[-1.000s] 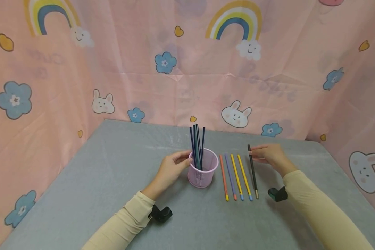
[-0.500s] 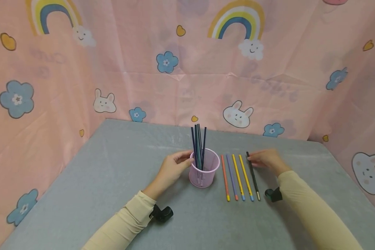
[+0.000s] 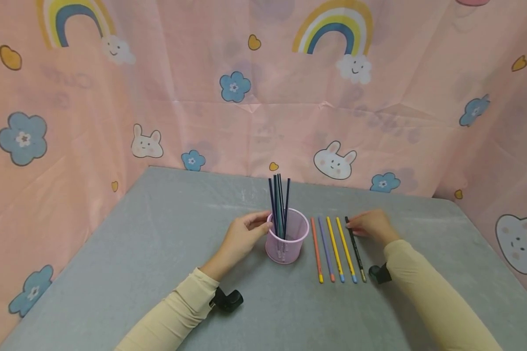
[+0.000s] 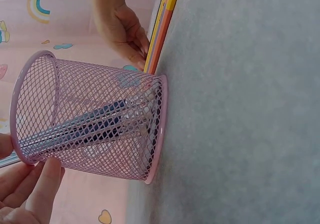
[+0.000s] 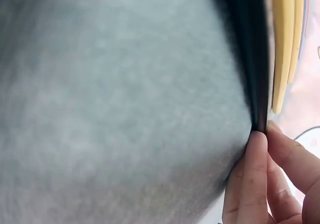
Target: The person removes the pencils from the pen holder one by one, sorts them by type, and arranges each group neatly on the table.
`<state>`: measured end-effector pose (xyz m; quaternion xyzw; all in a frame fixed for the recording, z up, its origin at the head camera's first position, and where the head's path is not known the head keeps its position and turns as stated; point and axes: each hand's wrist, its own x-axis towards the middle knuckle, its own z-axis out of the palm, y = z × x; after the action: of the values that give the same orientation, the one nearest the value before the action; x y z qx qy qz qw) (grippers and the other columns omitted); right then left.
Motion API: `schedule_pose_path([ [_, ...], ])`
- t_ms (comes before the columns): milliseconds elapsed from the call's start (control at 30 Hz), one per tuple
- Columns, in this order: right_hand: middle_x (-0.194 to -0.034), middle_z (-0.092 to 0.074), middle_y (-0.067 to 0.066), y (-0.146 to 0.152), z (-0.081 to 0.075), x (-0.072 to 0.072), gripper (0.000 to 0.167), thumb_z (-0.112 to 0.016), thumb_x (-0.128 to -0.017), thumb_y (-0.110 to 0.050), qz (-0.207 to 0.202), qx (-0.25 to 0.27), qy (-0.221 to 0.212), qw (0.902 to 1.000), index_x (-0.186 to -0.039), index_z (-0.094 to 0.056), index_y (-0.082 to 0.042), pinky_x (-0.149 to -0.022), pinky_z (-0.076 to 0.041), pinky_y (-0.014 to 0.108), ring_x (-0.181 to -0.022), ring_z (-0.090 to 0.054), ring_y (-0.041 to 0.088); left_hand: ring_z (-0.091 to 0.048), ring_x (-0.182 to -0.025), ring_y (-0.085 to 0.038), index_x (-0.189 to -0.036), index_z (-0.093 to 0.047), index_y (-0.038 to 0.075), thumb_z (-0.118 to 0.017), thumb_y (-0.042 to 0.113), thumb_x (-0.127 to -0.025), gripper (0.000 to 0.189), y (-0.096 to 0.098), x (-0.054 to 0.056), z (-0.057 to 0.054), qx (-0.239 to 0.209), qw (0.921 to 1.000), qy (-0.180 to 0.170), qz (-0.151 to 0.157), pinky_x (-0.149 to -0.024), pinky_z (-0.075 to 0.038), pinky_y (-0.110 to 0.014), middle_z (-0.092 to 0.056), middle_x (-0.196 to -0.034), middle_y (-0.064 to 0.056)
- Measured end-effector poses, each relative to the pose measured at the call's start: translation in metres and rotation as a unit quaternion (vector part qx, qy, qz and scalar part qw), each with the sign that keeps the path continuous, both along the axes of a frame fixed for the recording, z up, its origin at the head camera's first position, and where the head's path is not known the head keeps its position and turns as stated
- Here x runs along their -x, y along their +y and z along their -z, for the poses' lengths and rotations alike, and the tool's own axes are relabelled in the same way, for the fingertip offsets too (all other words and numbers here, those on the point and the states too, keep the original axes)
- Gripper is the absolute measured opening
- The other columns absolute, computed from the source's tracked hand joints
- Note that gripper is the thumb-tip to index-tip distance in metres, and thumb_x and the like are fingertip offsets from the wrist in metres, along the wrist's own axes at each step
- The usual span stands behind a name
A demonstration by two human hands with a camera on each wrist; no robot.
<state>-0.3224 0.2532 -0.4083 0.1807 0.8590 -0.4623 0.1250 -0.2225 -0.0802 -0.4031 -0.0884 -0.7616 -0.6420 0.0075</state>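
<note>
My left hand [image 3: 239,236] holds the rim of a pink mesh pen cup [image 3: 285,252], thumb and fingers at its left side. Several dark-barrelled pens [image 3: 279,207] with clear lower ends lean inside it, seen through the mesh in the left wrist view. My right hand [image 3: 373,226] pinches the far end of a black pencil [image 3: 357,253], which lies at the right end of a row. Left of it lie two yellow pencils [image 3: 334,248], a purple pencil [image 3: 326,248] and an orange pencil [image 3: 316,251], nearly parallel. In the right wrist view thumb and fingertips [image 5: 257,146] meet at the black pencil's tip.
The grey tabletop [image 3: 158,258] ends at the back against a pink curtain [image 3: 193,68] printed with rainbows, flowers and rabbits. A black wrist camera [image 3: 228,300] sits below the left sleeve, and another black camera [image 3: 379,274] by the right sleeve.
My right hand has moved left and a little nearer, bringing the black pencil down beside the yellow ones, in line with the row. My left hand stays at the pen cup.
</note>
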Motion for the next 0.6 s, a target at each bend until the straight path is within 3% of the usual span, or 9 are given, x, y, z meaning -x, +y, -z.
schedule_pose_path([
  [200, -0.111, -0.072, 0.023, 0.003, -0.005, -0.003, 0.037, -0.070, -0.091, -0.010, -0.037, -0.047, 0.023, 0.9979, -0.122, -0.064, 0.010, -0.069, -0.062, 0.026, -0.068, -0.066, 0.005, -0.063, -0.123, -0.028, -0.132, -0.063, 0.002, -0.066, 0.016, -0.096, 0.038, 0.000, 0.000, 0.000, 0.002, 1.0000, -0.002, 0.004, -0.104, -0.053, -0.038, -0.066, -0.131, -0.014],
  [333, -0.126, -0.067, 0.024, 0.004, -0.019, -0.013, 0.045, -0.066, -0.095, -0.020, -0.054, -0.055, 0.046, 0.9960, -0.131, -0.059, 0.007, -0.087, -0.060, 0.035, -0.085, -0.069, 0.011, -0.064, -0.122, -0.028, -0.131, -0.063, 0.002, -0.067, 0.015, -0.095, 0.039, 0.001, 0.001, 0.000, -0.003, 1.0000, -0.003, 0.004, -0.103, -0.053, -0.037, -0.066, -0.131, -0.015],
  [467, -0.141, -0.057, 0.023, -0.002, -0.031, -0.023, 0.051, -0.063, -0.098, -0.026, -0.049, -0.021, 0.058, 0.9969, -0.139, -0.054, 0.002, -0.104, -0.052, 0.042, -0.115, -0.066, 0.030, -0.064, -0.121, -0.028, -0.131, -0.063, 0.001, -0.067, 0.015, -0.095, 0.039, 0.001, 0.002, 0.001, -0.007, 1.0000, -0.002, 0.006, -0.102, -0.053, -0.036, -0.067, -0.130, -0.015],
  [600, -0.146, -0.051, 0.022, -0.013, -0.038, -0.031, 0.053, -0.061, -0.100, -0.028, -0.063, 0.025, 0.079, 0.9946, -0.143, -0.050, 0.001, -0.105, -0.049, 0.039, -0.132, -0.055, 0.033, -0.065, -0.120, -0.028, -0.130, -0.064, 0.001, -0.068, 0.015, -0.095, 0.038, 0.001, 0.002, 0.002, -0.007, 1.0000, 0.002, 0.003, -0.102, -0.054, -0.037, -0.068, -0.128, -0.015],
])
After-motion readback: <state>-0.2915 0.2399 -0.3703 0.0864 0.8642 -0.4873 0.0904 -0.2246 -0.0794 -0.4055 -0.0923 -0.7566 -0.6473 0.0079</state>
